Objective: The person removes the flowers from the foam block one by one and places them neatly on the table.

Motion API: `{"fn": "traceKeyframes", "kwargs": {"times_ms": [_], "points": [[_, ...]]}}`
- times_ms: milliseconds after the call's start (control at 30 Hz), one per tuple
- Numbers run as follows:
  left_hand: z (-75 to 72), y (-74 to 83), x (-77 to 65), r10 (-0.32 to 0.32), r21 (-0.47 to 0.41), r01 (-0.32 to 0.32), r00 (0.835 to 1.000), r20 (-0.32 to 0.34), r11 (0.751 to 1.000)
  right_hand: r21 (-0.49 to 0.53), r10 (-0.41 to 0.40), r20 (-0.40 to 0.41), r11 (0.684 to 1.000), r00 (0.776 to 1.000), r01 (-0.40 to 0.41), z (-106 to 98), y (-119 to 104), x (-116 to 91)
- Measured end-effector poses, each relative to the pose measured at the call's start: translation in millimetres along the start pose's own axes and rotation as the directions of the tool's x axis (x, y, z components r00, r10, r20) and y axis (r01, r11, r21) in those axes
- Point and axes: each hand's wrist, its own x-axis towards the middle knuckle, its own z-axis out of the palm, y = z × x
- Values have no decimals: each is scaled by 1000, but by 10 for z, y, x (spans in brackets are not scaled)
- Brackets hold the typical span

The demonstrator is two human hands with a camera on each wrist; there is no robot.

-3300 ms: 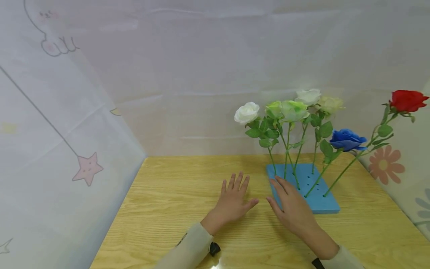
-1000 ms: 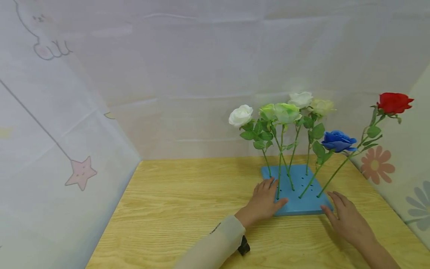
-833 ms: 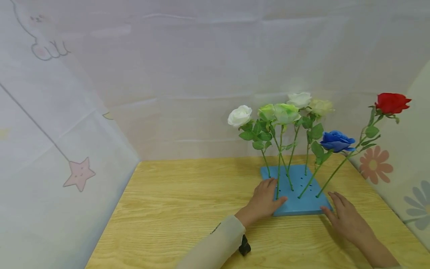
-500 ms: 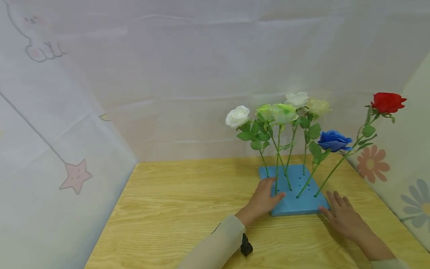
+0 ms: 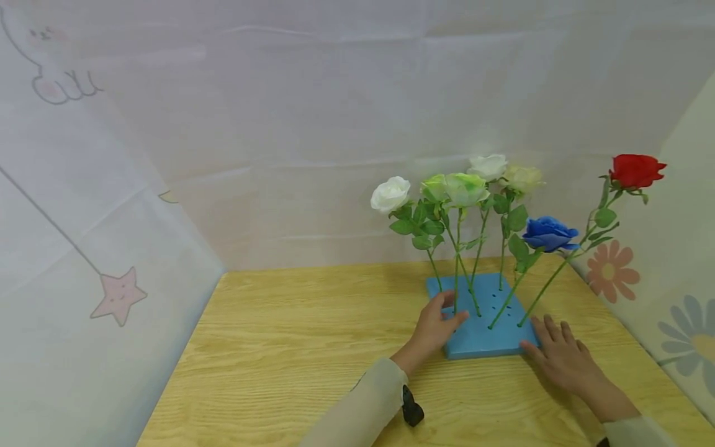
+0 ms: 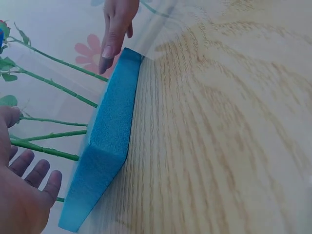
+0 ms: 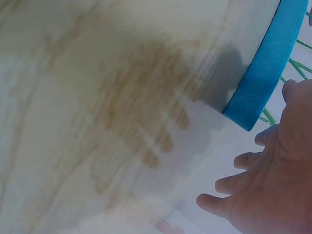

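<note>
A blue foam board (image 5: 486, 341) with holes lies on the table at the right, artificial roses standing in it. My left hand (image 5: 432, 326) is at its left edge, thumb and loosely bent fingers on either side of a green-headed rose's stem (image 5: 456, 279). In the left wrist view that hand (image 6: 22, 195) has its fingers spread beside the stems; no grip on a stem shows. My right hand (image 5: 561, 357) lies with extended fingers along the board's right front corner, thumb at the edge. The right wrist view shows that hand (image 7: 273, 170) spread beside the board (image 7: 265, 68).
A white rose (image 5: 390, 195) leans left; another white rose (image 5: 488, 167) and a pale yellow one (image 5: 523, 179) stand behind. A blue rose (image 5: 550, 234) and a red rose (image 5: 638, 171) lean right. The wooden table (image 5: 290, 347) meets a printed cloth backdrop (image 5: 313, 124).
My right hand has gone from the board's left side to its right edge. My left hand has moved right to the board, then slightly back beside the stem. The head view has shifted.
</note>
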Motion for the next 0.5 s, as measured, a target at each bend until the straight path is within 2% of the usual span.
{"fn": "traceKeyframes", "kwargs": {"times_ms": [300, 500], "points": [[29, 12, 12, 68, -78, -68, 998, -7, 995, -38, 0, -10, 999, 1000, 0, 53, 36, 10], [28, 31, 7, 72, -89, -71, 997, 2, 993, -53, -3, -5, 999, 1000, 3, 62, 26, -5]]}}
